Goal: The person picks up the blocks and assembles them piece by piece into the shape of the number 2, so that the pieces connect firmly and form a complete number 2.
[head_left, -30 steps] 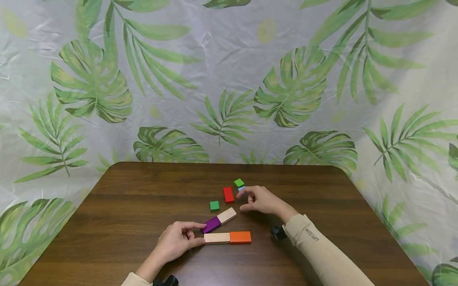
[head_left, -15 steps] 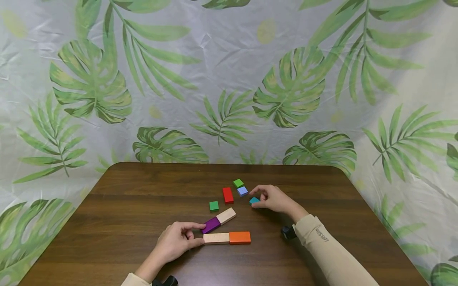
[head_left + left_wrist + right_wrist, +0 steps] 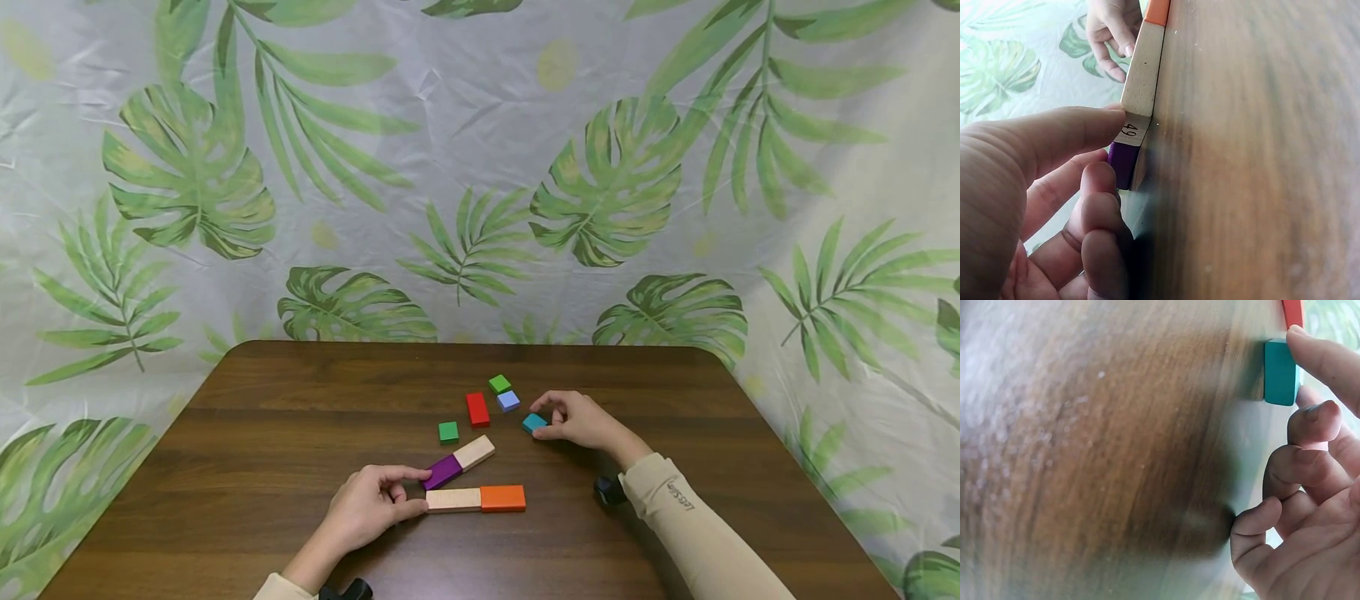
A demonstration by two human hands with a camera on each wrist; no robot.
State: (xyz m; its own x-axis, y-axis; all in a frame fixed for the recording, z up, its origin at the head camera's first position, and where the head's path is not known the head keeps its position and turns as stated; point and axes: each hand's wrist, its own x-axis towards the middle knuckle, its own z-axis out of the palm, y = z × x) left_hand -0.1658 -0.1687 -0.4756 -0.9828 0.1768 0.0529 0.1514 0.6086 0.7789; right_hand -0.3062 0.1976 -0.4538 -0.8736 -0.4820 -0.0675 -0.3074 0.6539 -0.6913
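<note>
My left hand rests low at left, its index fingertip touching the end of a purple block. Its thumb lies at the end of a plain wooden block, which has a number printed on its end face. An orange block continues that lower row. Beyond the purple block, a second wooden block slants up to the right. At a small teal block is my right hand, thumb right by its near side. The index finger arches above the teal block, apart from the thumb.
A red block and a green block lie farther back on the brown table. Behind them a light green block meets a pale blue block near the right hand. A leaf-print cloth hangs behind.
My right hand has drawn away to the right from the pale blue block, and the teal block now shows at its fingertips. The left hand stays in place.
</note>
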